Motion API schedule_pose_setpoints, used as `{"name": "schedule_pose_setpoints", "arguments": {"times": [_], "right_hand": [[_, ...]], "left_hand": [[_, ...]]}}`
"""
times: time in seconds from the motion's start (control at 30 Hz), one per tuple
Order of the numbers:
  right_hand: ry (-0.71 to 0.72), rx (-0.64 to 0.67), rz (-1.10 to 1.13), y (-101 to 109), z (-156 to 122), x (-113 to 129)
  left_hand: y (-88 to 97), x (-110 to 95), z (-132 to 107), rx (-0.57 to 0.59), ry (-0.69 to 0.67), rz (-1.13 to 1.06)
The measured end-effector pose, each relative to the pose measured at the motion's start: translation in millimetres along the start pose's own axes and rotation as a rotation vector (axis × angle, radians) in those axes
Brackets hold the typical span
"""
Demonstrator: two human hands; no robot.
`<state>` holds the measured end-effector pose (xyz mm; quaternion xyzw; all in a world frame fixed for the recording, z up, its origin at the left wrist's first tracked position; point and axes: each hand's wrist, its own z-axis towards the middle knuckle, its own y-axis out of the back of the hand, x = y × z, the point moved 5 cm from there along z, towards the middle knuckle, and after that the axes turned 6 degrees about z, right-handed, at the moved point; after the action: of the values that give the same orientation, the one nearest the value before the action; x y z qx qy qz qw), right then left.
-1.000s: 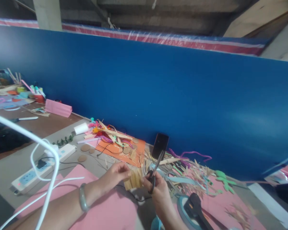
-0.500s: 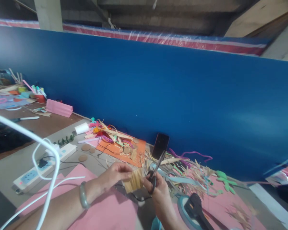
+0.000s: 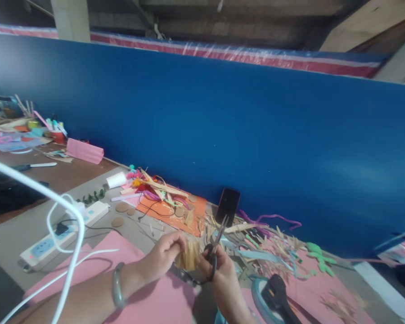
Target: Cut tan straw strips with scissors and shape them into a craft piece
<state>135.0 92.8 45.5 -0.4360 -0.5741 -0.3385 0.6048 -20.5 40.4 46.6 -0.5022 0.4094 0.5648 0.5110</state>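
Note:
Between my hands is a small tan, ridged piece (image 3: 191, 255) that looks like folded straw or husk. My left hand (image 3: 170, 249), with a bangle on its wrist, pinches the piece at its left edge. My right hand (image 3: 219, 265) has its fingers through the handles of black-handled scissors (image 3: 217, 242), whose blades point up and away from me. The right fingertips also touch the right edge of the tan piece. Pink sheets (image 3: 151, 292) lie beneath my left forearm.
A phone (image 3: 228, 204) leans against the blue partition (image 3: 202, 117). Tan scraps (image 3: 276, 252) litter the right side, near a tape roll (image 3: 259, 292) and a black-handled tool (image 3: 276, 290). At left are a power strip (image 3: 54, 245) and a white cable (image 3: 77, 245) crossing the foreground.
My left fingers have curled further over the tan piece, which has turned and looks narrower. The scissors have tipped slightly, their points now lower. The view has shifted a little.

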Motion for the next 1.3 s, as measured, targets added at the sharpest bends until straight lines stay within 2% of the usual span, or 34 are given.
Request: {"name": "schedule_pose_setpoints", "arguments": {"times": [0.1,0.23,0.4,0.5,0.57,0.67,0.8,0.97,1.13,1.3], "right_hand": [[0.020,-0.024,-0.003,0.0,-0.5,-2.1],[0.043,-0.033,-0.033,-3.4,-4.0,-0.7],[0.146,-0.006,-0.108,-2.9,-5.0,-3.2],[0.177,0.008,-0.180,-1.4,-4.3,-10.9],[0.186,0.027,-0.219,-1.9,-3.8,-12.1],[0.192,0.066,-0.322,-2.3,-2.1,-2.0],[0.271,0.120,-0.670,4.8,0.6,30.0],[0.276,0.259,-1.004,13.6,-0.1,53.2],[0.281,0.340,-1.060,9.5,-3.3,58.4],[0.271,0.346,-1.003,8.3,-3.3,57.4]], "left_hand": [[-5.0,1.7,-2.5,-0.001,0.074,0.011],[-13.2,6.3,-7.1,0.028,0.190,-0.142],[-7.7,13.5,-7.3,-0.089,0.284,-0.314],[-10.9,18.5,-5.6,-0.015,0.323,-0.377],[-13.3,19.9,-5.0,0.026,0.327,-0.368],[-11.3,16.1,-4.3,-0.015,0.320,-0.305],[-2.1,1.8,-1.2,-0.063,0.282,-0.220],[8.3,-1.1,2.8,-0.028,0.265,-0.210],[12.4,1.5,4.6,-0.023,0.243,-0.146],[10.6,1.0,5.9,0.054,0.200,-0.066]]}}
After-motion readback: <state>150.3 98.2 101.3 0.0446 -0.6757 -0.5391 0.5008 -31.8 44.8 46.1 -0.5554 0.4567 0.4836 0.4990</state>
